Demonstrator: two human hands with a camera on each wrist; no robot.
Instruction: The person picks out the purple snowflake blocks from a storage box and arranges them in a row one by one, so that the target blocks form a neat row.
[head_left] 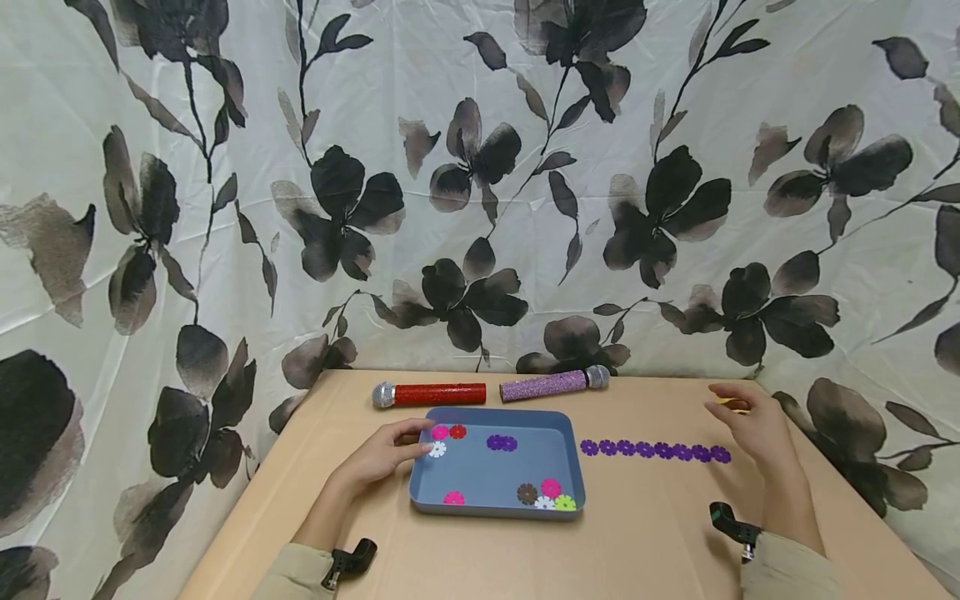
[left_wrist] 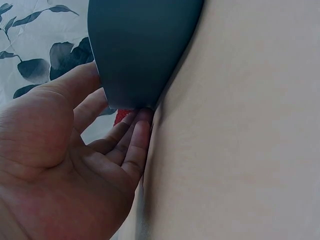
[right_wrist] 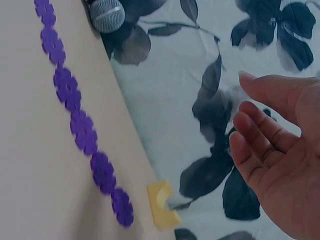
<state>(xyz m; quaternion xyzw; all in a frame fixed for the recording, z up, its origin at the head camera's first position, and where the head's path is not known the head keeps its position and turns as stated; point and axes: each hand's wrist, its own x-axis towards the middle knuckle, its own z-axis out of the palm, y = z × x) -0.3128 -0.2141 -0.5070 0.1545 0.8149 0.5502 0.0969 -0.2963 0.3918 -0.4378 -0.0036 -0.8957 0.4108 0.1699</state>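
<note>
A blue-grey tray (head_left: 495, 504) lies on the table; its left rim is held by my left hand (head_left: 382, 454), with fingers partly hidden at the edge. In the left wrist view that hand (left_wrist: 75, 150) has some fingers low against the tray wall (left_wrist: 140, 55). Inside the tray are two purple flower-shaped discs (head_left: 502, 443) and others in pink, red, white, brown and lime green. Right of the tray runs a row of several purple flower-shaped discs (head_left: 655, 450). My right hand (head_left: 757, 425) hovers past the row's right end, fingers loosely bent, holding nothing (right_wrist: 280, 145).
Behind the tray lie a red glitter microphone (head_left: 440, 395) and a purple glitter microphone (head_left: 547, 385). A yellow notched piece (right_wrist: 159, 205) sits at the table's edge near the right hand. A flower-printed cloth (head_left: 465, 250) hangs behind the table (head_left: 637, 533).
</note>
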